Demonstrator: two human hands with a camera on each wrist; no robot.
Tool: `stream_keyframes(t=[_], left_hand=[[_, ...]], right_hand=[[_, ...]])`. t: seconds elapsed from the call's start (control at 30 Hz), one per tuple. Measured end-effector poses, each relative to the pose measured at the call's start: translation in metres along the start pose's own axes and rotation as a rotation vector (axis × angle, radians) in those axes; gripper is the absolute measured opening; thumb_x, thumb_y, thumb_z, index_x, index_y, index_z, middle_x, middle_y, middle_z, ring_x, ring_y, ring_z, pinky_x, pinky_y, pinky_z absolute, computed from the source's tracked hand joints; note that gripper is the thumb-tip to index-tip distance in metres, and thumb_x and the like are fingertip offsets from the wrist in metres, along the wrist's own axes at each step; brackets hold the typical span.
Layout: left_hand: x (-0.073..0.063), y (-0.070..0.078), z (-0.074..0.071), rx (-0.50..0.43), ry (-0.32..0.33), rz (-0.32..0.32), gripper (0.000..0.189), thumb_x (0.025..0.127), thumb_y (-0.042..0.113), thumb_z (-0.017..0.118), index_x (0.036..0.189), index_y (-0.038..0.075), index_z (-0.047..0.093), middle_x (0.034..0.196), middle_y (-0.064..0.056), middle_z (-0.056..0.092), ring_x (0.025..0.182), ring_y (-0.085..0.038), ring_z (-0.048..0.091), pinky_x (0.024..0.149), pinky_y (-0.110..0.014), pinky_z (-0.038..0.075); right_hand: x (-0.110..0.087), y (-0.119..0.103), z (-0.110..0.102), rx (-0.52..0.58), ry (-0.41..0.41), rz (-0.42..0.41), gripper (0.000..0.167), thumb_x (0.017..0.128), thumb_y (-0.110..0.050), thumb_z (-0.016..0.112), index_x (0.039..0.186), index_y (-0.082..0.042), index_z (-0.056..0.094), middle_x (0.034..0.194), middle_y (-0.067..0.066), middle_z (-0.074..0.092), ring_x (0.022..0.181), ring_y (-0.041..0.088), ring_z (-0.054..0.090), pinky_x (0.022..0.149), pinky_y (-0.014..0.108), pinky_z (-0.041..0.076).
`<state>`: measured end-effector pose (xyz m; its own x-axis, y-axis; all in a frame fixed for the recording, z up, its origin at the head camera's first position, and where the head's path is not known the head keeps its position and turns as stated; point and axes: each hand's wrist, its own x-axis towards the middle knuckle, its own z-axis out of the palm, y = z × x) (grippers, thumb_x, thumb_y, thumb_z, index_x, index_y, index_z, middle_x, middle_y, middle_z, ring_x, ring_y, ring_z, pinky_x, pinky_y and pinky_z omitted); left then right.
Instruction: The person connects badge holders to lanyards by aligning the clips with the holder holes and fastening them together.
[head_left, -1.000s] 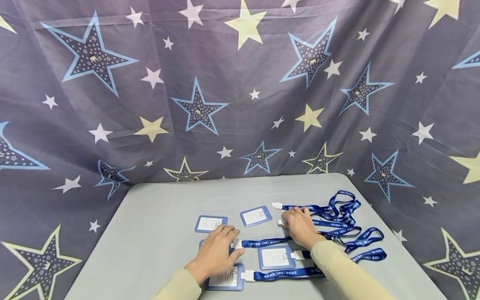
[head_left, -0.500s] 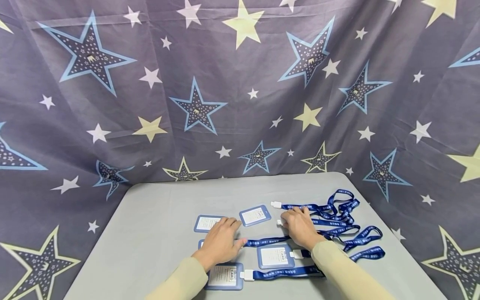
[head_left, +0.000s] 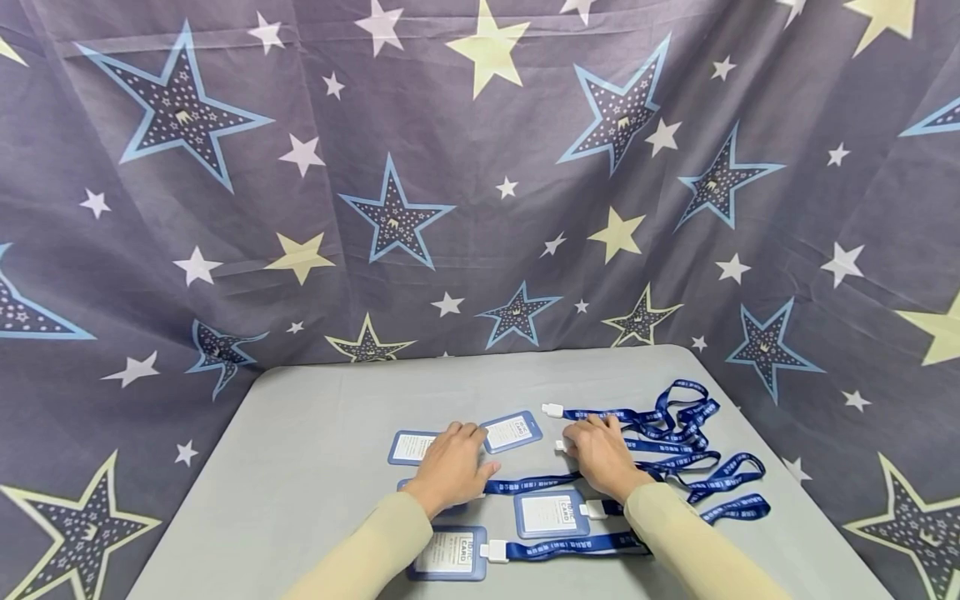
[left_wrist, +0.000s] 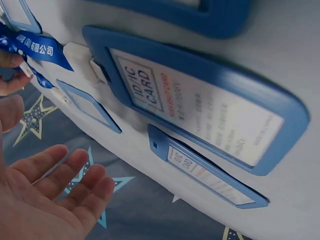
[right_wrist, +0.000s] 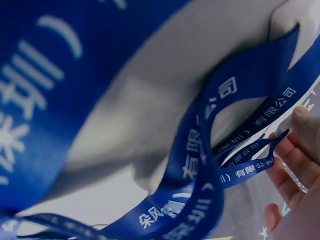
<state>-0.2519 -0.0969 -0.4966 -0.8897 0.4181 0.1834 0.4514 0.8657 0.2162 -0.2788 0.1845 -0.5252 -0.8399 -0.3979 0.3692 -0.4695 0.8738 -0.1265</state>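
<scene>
My left hand (head_left: 453, 468) hovers over the cards with fingers loosely extended, holding nothing; its fingertips overlap the edge of a tilted blue card holder (head_left: 512, 432) in the head view. Another card holder (head_left: 408, 447) lies just left of it. Beneath that hand, a third card holder (left_wrist: 200, 102) is fastened by a white clip (left_wrist: 82, 62) to a blue lanyard, partly hidden in the head view. My right hand (head_left: 603, 454) pinches a blue lanyard (head_left: 660, 447) close behind its white clip (head_left: 561, 446). The right wrist view shows thumb and fingers (right_wrist: 295, 165) at a strap.
Nearer the front, two card holders, one left (head_left: 450, 554) and one right (head_left: 551, 513), are joined to lanyards. A loose lanyard with a white clip (head_left: 553, 410) lies at the back. Looped straps (head_left: 731, 477) crowd the table's right side. A star-patterned curtain (head_left: 450, 167) surrounds the grey table (head_left: 300, 467).
My left hand has moved right and slightly away from me, from the clipped card holder toward the tilted one. My right hand stays in place on the lanyard.
</scene>
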Motion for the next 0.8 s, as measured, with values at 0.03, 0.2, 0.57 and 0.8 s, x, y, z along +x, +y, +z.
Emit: stream_keyframes(t=[0.03, 0.2, 0.57, 0.8], left_hand=[[0.002, 0.001, 0.0, -0.003, -0.007, -0.007, 0.062, 0.096, 0.045, 0.068, 0.139, 0.002, 0.059, 0.137, -0.016, 0.061, 0.129, -0.034, 0.054, 0.114, -0.051, 0.042], [0.009, 0.004, 0.001, -0.007, -0.043, -0.036, 0.063, 0.097, 0.044, 0.068, 0.142, 0.001, 0.057, 0.139, -0.016, 0.06, 0.129, -0.034, 0.053, 0.114, -0.053, 0.041], [0.021, 0.005, 0.008, 0.033, -0.053, -0.048, 0.062, 0.096, 0.044, 0.07, 0.139, 0.001, 0.058, 0.134, -0.015, 0.062, 0.124, -0.034, 0.056, 0.11, -0.052, 0.046], [0.031, 0.002, 0.014, 0.043, -0.008, -0.043, 0.059, 0.093, 0.04, 0.075, 0.135, 0.001, 0.061, 0.125, -0.014, 0.065, 0.113, -0.031, 0.06, 0.103, -0.05, 0.05]], right_hand=[[0.0, 0.0, 0.0, -0.001, -0.002, 0.002, 0.019, 0.084, -0.007, 0.08, 0.083, -0.018, 0.064, 0.089, -0.004, 0.07, 0.084, 0.021, 0.052, 0.081, 0.044, 0.035], [0.0, 0.0, 0.002, -0.011, -0.003, 0.005, 0.016, 0.085, -0.009, 0.081, 0.088, -0.018, 0.068, 0.096, -0.002, 0.073, 0.087, 0.019, 0.054, 0.081, 0.043, 0.036], [-0.001, 0.001, 0.0, -0.004, 0.007, 0.008, 0.017, 0.085, -0.01, 0.081, 0.085, -0.018, 0.066, 0.094, -0.003, 0.073, 0.085, 0.019, 0.052, 0.081, 0.043, 0.035], [0.0, 0.001, 0.001, -0.015, 0.005, 0.015, 0.017, 0.084, -0.01, 0.082, 0.087, -0.019, 0.067, 0.093, -0.004, 0.072, 0.085, 0.019, 0.053, 0.08, 0.041, 0.035]])
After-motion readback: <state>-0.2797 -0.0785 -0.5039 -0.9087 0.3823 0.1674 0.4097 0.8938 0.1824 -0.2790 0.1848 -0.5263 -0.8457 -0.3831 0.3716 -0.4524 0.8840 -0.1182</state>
